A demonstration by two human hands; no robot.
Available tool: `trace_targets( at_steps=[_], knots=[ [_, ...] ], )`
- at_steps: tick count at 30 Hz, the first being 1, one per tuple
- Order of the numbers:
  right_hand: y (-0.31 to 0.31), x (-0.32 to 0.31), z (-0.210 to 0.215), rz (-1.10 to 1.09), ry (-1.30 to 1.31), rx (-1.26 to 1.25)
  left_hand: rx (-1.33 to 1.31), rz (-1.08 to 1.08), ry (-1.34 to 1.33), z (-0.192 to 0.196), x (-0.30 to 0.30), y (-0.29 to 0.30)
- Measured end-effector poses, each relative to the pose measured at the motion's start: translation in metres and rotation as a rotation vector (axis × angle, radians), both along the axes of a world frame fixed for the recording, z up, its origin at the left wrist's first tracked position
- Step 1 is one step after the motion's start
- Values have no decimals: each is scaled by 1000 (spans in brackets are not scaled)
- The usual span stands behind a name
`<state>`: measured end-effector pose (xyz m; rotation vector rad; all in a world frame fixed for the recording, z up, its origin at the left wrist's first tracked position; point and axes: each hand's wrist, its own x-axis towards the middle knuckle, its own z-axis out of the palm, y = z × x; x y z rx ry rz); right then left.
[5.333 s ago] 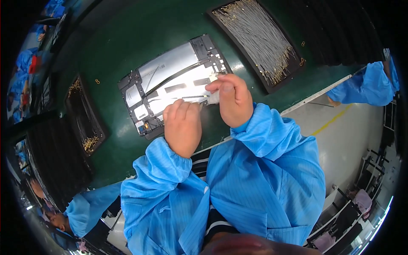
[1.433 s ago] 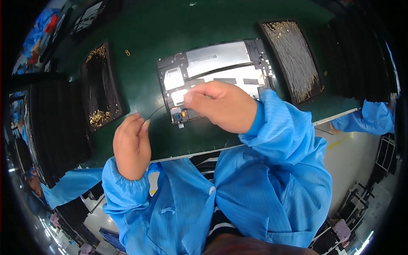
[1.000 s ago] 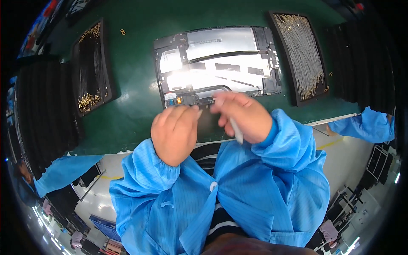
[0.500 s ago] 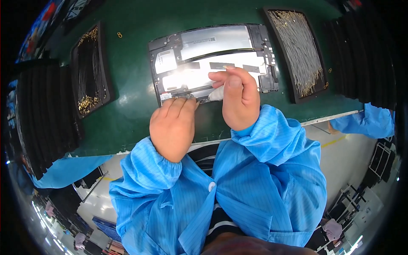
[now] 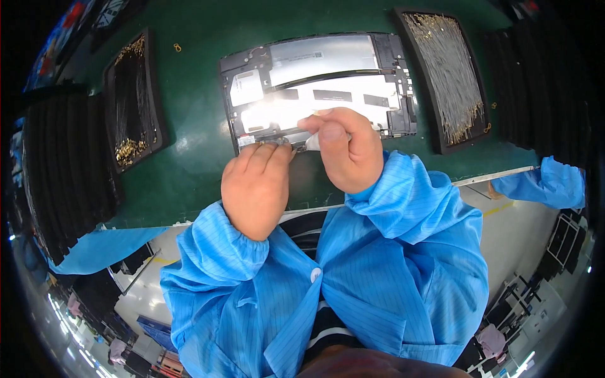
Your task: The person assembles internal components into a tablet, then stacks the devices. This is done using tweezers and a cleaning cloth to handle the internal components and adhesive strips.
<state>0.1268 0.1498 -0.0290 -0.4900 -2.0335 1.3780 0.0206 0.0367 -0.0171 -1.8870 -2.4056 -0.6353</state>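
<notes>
A flat open electronic device (image 5: 328, 57), like a tablet without its cover, lies in front of me with silver panels in a black frame. My left hand (image 5: 255, 189) bends its fingers, held together, over the device's near left edge; whatever is under the fingertips is hidden. Just right of it, my right hand (image 5: 350, 151) is curled above the near edge, thumb and forefinger drawn together. White wrapping (image 5: 312, 142) shows by its lower fingers, close to the left fingertips. What the right fingers hold is too small to make out.
A black tray (image 5: 441, 79) of grey cables with gold ends lies at the right, another tray (image 5: 133, 104) of dark cables at the left. Stacks of black trays (image 5: 66, 170) flank the green table (image 5: 189, 195). A person's blue sleeve (image 5: 542, 183) is at far right.
My right hand has shifted a little left, nearer to the left fingertips, and its fingers have curled in more. The left hand stays in place at the edge.
</notes>
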Motion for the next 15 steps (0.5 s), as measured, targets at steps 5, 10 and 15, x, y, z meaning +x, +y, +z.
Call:
trace_targets(
  at_steps=[5, 10, 15],
  knots=[
    [2, -14, 19, 108, -108, 434, -17, -4, 49, 5, -1, -3],
    [5, -15, 21, 254, -325, 396, -10, 85, 180, 13, 10, -11],
    [7, -12, -10, -102, -79, -48, -119, 549, -1241, 4, 23, -55]
  ],
)
